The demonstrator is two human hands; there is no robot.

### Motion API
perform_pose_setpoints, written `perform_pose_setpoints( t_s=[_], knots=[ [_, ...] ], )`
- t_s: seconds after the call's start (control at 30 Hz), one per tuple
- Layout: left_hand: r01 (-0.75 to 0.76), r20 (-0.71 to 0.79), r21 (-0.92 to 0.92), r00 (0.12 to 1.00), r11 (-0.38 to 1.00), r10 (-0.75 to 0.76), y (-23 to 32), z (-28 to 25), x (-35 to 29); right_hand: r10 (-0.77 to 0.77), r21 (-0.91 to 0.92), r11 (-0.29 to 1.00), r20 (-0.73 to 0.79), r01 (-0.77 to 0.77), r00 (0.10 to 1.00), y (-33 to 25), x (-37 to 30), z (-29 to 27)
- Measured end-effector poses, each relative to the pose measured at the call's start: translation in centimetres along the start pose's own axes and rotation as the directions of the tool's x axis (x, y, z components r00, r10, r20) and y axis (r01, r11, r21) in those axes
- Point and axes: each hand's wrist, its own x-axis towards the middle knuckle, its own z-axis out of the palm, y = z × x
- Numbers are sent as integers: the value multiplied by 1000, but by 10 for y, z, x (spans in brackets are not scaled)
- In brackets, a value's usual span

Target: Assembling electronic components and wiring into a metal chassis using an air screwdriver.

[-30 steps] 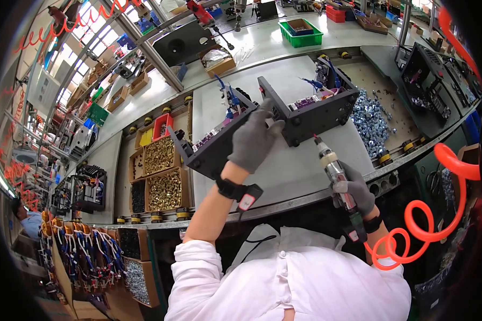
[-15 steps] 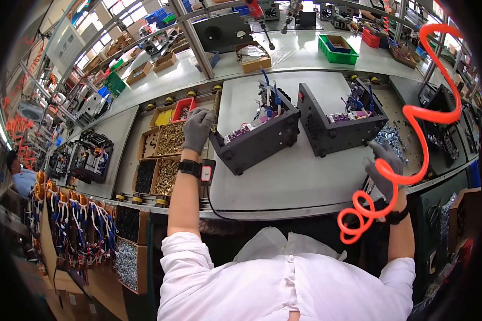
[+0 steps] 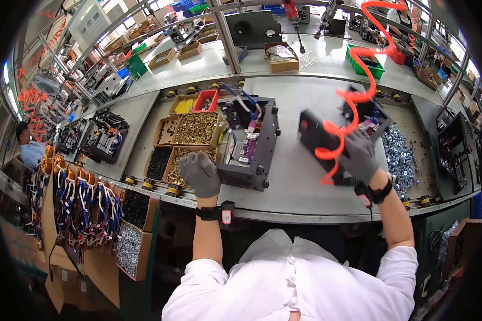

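Note:
My left hand [image 3: 200,174], in a grey glove, is over the near box of brass-coloured fasteners [image 3: 178,166]. Its fingers are curled; whatever they hold is hidden. Just right of it stands a black metal casing [image 3: 265,144] with purple circuit boards [image 3: 247,145] and blue and white wires inside. My gloved right hand [image 3: 360,155] grips a second black casing [image 3: 317,136], smeared by motion. Part of that casing and the hand's fingers lie behind an orange coiled hose [image 3: 353,96].
Loose silvery screws [image 3: 400,160] lie right of the work board [image 3: 292,195]. Left are a red bin [image 3: 205,100], a box of black parts [image 3: 158,163] and another open casing [image 3: 107,136]. Wire bundles [image 3: 83,200] hang lower left. A red power screwdriver [image 3: 291,10] hangs at the back.
My left hand has left the left casing's corner and come nearer, over the fastener box. That casing has turned. My right hand has moved from beside the loose screws onto the right casing, which has shifted.

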Motion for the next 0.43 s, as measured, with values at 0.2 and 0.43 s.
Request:
perform_pose_setpoints(
  t_s=[0.2, 0.43],
  knots=[
    [51, -19, -63, 998, 997, -52, 33, -27, -11, -88, -50, 995, 38, 90, 995, 62, -34, -53],
    [169, 434, -766, 848, 620, 305, 126, -59, -22, 293, 114, 941, 204, -320, 934, 81, -115, -48]
  ],
)
